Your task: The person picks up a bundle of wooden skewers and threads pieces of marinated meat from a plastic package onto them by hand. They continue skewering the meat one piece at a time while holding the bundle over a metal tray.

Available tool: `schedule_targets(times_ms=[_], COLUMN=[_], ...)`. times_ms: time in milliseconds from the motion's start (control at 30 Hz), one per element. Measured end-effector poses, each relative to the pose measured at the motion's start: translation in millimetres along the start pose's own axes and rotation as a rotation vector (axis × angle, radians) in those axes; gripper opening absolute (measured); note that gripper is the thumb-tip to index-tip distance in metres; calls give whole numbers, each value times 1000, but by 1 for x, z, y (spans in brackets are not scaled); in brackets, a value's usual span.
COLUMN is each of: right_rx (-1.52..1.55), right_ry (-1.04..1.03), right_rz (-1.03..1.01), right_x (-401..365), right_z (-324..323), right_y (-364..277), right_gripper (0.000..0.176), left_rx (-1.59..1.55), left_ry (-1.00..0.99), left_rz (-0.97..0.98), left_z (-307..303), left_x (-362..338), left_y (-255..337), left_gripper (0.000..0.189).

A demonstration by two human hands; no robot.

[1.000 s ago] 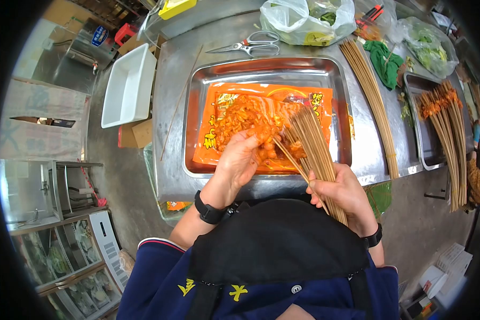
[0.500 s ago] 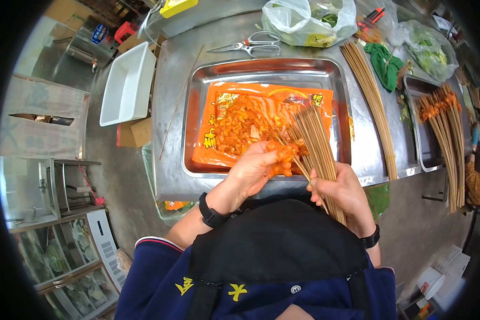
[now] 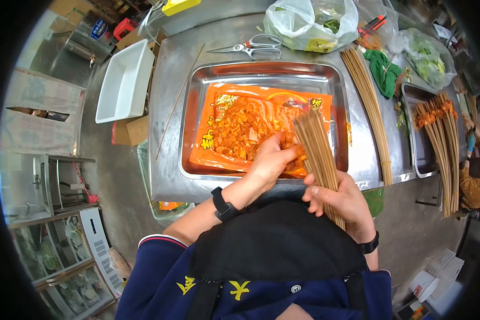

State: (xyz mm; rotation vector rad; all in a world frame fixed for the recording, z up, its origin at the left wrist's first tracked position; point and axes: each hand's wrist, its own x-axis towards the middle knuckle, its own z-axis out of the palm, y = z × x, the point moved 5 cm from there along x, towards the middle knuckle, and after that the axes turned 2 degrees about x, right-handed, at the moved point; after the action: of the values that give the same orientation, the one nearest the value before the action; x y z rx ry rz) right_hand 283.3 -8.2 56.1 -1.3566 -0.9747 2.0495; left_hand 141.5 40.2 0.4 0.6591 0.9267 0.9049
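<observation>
My right hand (image 3: 342, 198) is wrapped round a thick bundle of bamboo skewers (image 3: 320, 146), which slants up over the front rim of the steel tray (image 3: 213, 76). My left hand (image 3: 272, 164) is closed close to the bundle's left side, its fingertips coated in orange sauce. Pieces of marinated meat (image 3: 297, 166) show at those fingers, partly hidden behind the skewers. Inside the tray lies an orange printed bag (image 3: 201, 146) with a heap of red-orange sauced meat (image 3: 240, 130) on it.
Scissors (image 3: 248, 48) and a single skewer (image 3: 178, 104) lie on the steel table. Rightward are a loose row of skewers (image 3: 370, 112), a green cloth (image 3: 383, 72) and a second tray (image 3: 418, 154) with loaded skewers (image 3: 437, 128). Plastic bags (image 3: 309, 24) sit behind; a white bin (image 3: 120, 85) stands left.
The separate skewer that slanted between my hands no longer shows apart from the bundle. My left fingers have moved up and partly behind the bundle; my right fingers have loosened slightly.
</observation>
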Motion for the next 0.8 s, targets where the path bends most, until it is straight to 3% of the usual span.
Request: schedule_targets(times_ms=[33, 100, 133, 167, 233, 467, 800], right_rx=[111, 220, 197, 177, 157, 22, 138], right_ry=[-74, -148, -95, -42, -50, -42, 89], right_rz=[11, 21, -12, -44, -45, -10, -29], right_x=[3, 6, 7, 8, 11, 17, 14], right_z=[2, 5, 3, 1, 0, 2, -1], right_y=[3, 5, 5, 4, 5, 9, 4], right_gripper=[19, 19, 20, 21, 22, 25, 17], left_rx=[-2, 430, 177, 178, 21, 40, 3], left_ry=[-2, 207, 203, 203, -3, -83, -68], left_rz=[2, 56, 110, 111, 51, -18, -18], left_z=[-2, -15, -9, -14, -15, -6, -12], left_x=[4, 7, -1, -2, -6, -13, -13], left_y=[-2, 1, 9, 12, 15, 18, 16], left_gripper=[28, 29, 25, 25, 21, 17, 15])
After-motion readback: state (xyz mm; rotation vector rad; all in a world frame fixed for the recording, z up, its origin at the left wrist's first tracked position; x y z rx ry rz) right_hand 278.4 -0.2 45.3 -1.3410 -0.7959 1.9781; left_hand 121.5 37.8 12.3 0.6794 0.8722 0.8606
